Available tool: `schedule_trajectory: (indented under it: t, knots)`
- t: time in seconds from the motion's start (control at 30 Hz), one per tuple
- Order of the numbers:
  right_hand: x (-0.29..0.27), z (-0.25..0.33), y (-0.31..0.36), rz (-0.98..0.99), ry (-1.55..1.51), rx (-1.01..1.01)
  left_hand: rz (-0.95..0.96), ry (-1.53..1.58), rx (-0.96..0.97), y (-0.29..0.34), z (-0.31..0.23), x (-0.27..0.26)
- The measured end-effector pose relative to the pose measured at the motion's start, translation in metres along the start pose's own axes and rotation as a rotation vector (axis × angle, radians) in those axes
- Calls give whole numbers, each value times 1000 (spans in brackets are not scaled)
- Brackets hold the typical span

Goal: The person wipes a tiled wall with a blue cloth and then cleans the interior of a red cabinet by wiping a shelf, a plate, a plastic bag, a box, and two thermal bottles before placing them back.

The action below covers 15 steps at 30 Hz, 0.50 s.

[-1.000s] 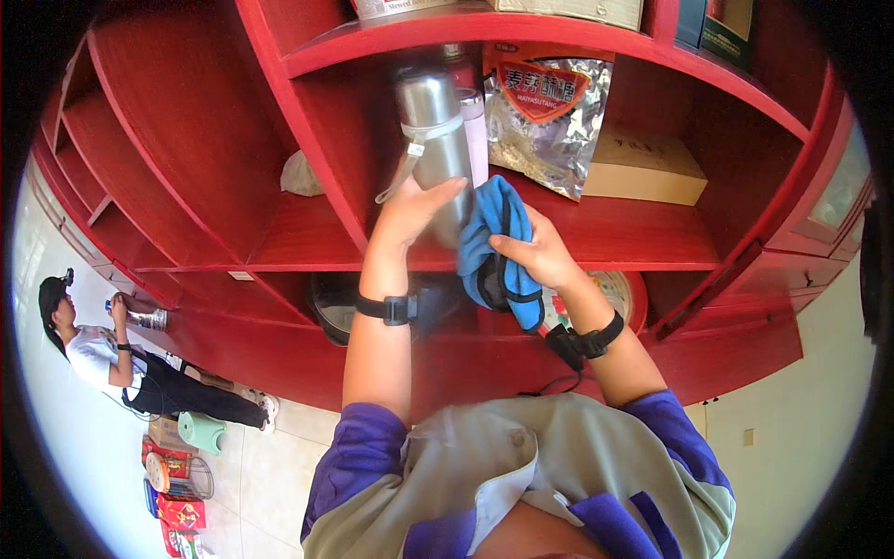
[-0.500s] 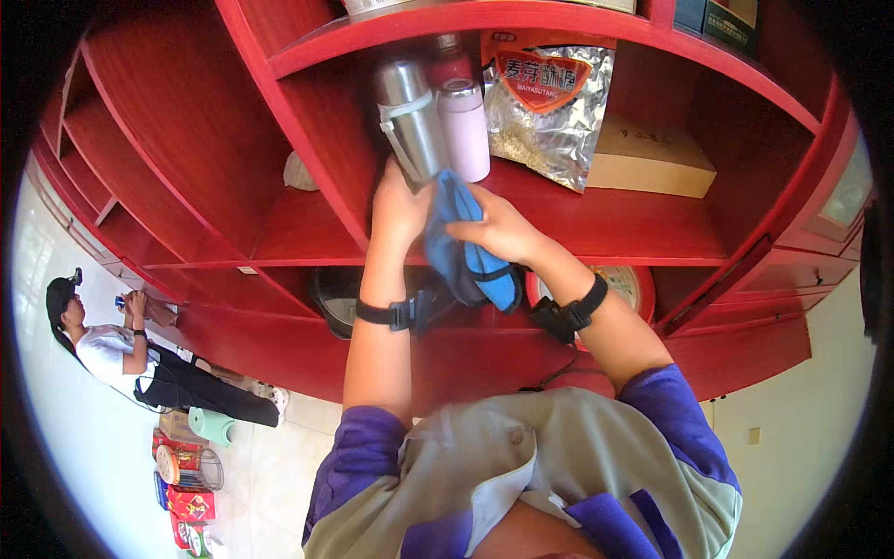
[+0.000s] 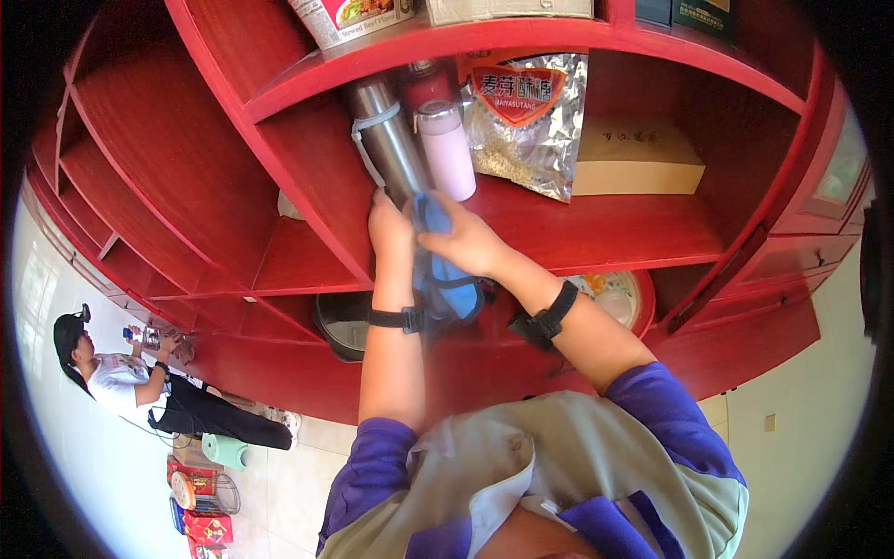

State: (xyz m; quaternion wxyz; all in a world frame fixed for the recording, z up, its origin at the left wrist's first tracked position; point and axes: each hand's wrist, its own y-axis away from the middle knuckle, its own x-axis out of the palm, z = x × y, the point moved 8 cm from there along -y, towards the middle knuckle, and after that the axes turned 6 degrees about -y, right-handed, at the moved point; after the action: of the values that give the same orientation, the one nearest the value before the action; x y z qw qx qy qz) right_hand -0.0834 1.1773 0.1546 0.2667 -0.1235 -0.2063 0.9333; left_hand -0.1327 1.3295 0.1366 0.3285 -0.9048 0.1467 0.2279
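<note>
A tall stainless steel thermos flask (image 3: 389,140) with a pale strap leans at a tilt in the red shelf compartment. My left hand (image 3: 391,228) is closed round its lower end, with the fingers partly hidden behind it. My right hand (image 3: 466,244) grips a blue cloth (image 3: 456,293) with dark edging and holds it against the flask's lower end. The cloth hangs below both hands and is slightly blurred. Just right of the flask stands a pink bottle (image 3: 447,154), and a darker red container (image 3: 426,88) is behind it.
A silver and red food bag (image 3: 526,126) and a tan cardboard box (image 3: 638,168) sit farther right. Above is a shelf edge (image 3: 521,35); below are a dark pan (image 3: 340,326) and a round patterned tray (image 3: 619,298). Another person (image 3: 121,373) stands at far left.
The view has shifted, so the shelf items sit lower and more to the left. The flask leans further left. My right hand and the cloth have moved with the flask's lower end.
</note>
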Motion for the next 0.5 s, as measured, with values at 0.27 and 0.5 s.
schedule_trajectory:
  t: [0.27, 0.5]
  knots:
    - [-8, -10, 1, -86, -12, 18, -207, -152, 323, 26, -40, -31]
    - [-20, 7, 11, -217, 190, -187, -160, -65, 479, 82, -74, -43]
